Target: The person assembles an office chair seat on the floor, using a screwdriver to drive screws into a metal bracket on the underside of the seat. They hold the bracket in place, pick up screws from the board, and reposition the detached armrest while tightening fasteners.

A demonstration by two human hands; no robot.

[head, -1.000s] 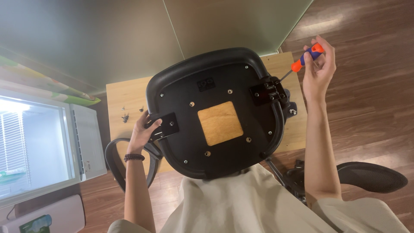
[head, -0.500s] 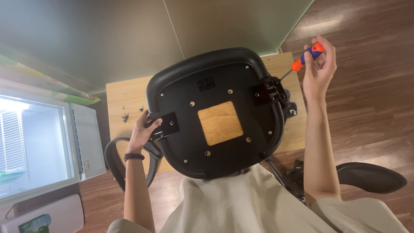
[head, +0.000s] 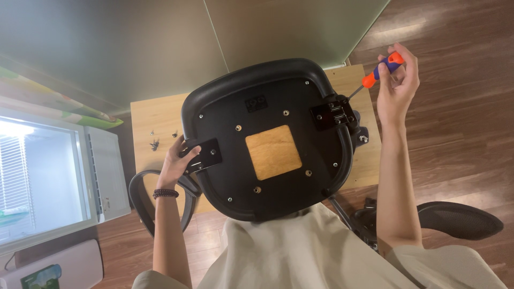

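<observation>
- I see my right hand [head: 397,88] at two o'clock, clenched around an orange and purple screwdriver [head: 379,71], its tip at the seat's right bracket [head: 333,114].
- My left hand [head: 176,163] at nine o'clock grips the left bracket [head: 206,155] of the upturned black chair seat [head: 267,139] on the wooden table [head: 155,115].

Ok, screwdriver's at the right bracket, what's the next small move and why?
Probably keep the tip seated and turn the screwdriver with the right hand: its shaft already points into the right bracket, and the left hand steadies the seat at the left bracket.
</observation>
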